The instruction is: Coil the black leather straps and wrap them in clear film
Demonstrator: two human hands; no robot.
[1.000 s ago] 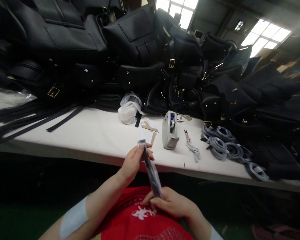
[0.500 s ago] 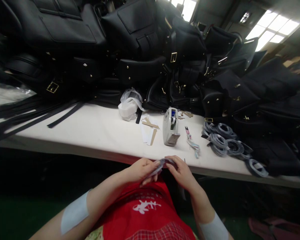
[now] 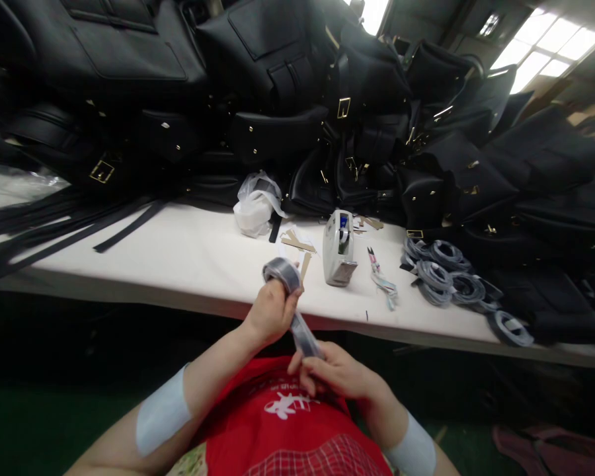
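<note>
A dark strap in clear plastic (image 3: 305, 336) runs between my two hands in front of the red apron. Its upper part is coiled into a loop, and my left hand (image 3: 272, 309) is closed around that coil just over the table's front edge. Lower and to the right, my right hand (image 3: 330, 370) pinches the strap's straight lower stretch. A grey tape dispenser (image 3: 338, 250) stands on the white table (image 3: 193, 264), beyond my hands.
Black bags (image 3: 277, 139) with gold buckles are piled along the table's back. Several wrapped coils (image 3: 434, 274) lie at the right. Snips (image 3: 374, 264), cardboard strips (image 3: 297, 244) and a white plastic bundle (image 3: 258, 205) are near the dispenser. Black straps (image 3: 129, 225) lie left.
My left hand has moved up and lifted the coil over the table edge. My right hand has moved down, and a straight length of strap now shows between the hands.
</note>
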